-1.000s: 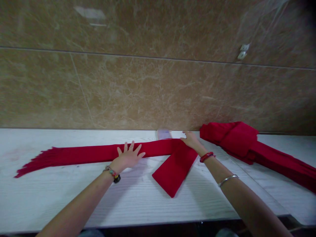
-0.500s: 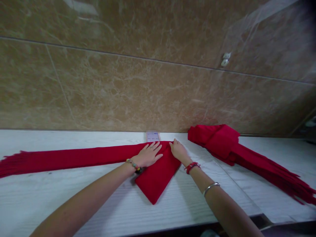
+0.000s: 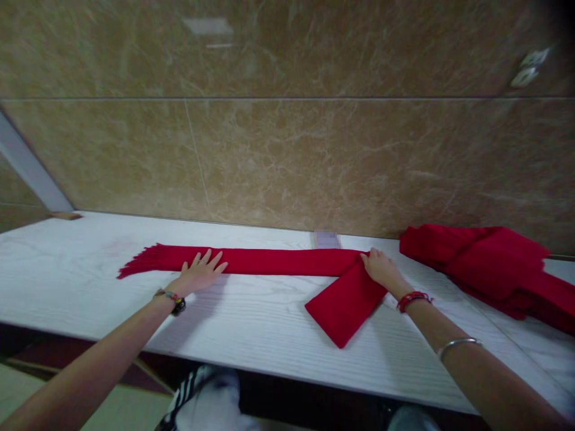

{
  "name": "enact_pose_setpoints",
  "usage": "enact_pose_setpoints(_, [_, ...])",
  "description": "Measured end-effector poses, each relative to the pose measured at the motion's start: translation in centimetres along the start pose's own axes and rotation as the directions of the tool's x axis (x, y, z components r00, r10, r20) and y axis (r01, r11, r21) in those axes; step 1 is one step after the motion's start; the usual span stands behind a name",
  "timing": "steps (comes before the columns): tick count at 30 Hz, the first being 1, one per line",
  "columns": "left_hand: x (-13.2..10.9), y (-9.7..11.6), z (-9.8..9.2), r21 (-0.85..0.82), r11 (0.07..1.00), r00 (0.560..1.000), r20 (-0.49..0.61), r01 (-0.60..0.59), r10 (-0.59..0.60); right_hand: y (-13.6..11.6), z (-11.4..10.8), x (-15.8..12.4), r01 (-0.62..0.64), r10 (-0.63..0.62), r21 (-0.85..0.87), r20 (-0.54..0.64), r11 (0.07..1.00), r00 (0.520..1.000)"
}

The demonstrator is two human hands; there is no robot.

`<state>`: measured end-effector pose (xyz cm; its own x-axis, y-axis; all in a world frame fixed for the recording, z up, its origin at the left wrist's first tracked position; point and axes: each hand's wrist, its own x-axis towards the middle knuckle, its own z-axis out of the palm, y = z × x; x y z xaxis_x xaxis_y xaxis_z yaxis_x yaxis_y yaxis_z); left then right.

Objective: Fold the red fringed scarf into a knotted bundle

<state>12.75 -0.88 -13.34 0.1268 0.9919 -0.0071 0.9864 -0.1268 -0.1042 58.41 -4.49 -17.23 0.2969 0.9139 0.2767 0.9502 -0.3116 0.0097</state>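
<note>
A red fringed scarf (image 3: 278,262) lies in a long flat strip along the white tabletop. Its right end is folded over at a slant, so a doubled flap points toward me. My left hand (image 3: 202,272) rests flat on the strip near the fringe, fingers spread. At the fold's upper corner, my right hand (image 3: 381,267) has its fingers curled and pressed together on the cloth. The thumb's grip there is partly hidden.
Another red scarf (image 3: 476,263) lies bunched to the right against the marbled tile wall (image 3: 287,155). A small printed card (image 3: 327,239) sits behind the strip. The white table's (image 3: 269,347) front edge is near my legs.
My left hand has slid left along the scarf from the fold to near the fringe. My right hand stays at the fold's corner. The view has turned left.
</note>
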Motion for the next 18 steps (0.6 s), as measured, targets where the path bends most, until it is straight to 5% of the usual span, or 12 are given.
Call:
enact_pose_setpoints(2, [0.0, -0.9, -0.1, -0.031, 0.998, 0.997, 0.048, 0.060, -0.059, -1.9, -1.2, 0.2, 0.036, -0.037, -0.007, -0.072, 0.999, 0.997])
enact_pose_setpoints(5, [0.5, -0.8, -0.1, -0.043, 0.999, 0.999, 0.039, -0.025, 0.026, -8.2, -3.3, 0.0, 0.314, -0.302, 0.076, -0.134, 0.946, 0.944])
enact_pose_setpoints(8, [1.3, -1.1, 0.4, -0.070, 0.986, 0.988, 0.034, -0.151, 0.154, -15.7, -4.4, -1.4, 0.629, -0.631, 0.210, -0.065, 0.748, 0.773])
enact_pose_setpoints(10, [1.6, -2.5, 0.9, -0.085, 0.985, 0.986, 0.062, -0.151, 0.156, -19.2, -4.1, -2.8, 0.726, -0.750, 0.250, 0.002, 0.641, 0.661])
enact_pose_setpoints(13, [1.4, -6.6, 1.7, -0.051, 0.993, 0.992, 0.065, -0.102, 0.105, -21.0, -3.2, -4.1, 0.740, -0.773, 0.254, 0.052, 0.622, 0.632])
enact_pose_setpoints(18, [0.1, -15.0, 2.1, -0.041, 0.999, 1.000, 0.009, 0.010, -0.010, -20.0, -2.4, -4.3, 0.716, -0.754, 0.264, 0.073, 0.646, 0.653])
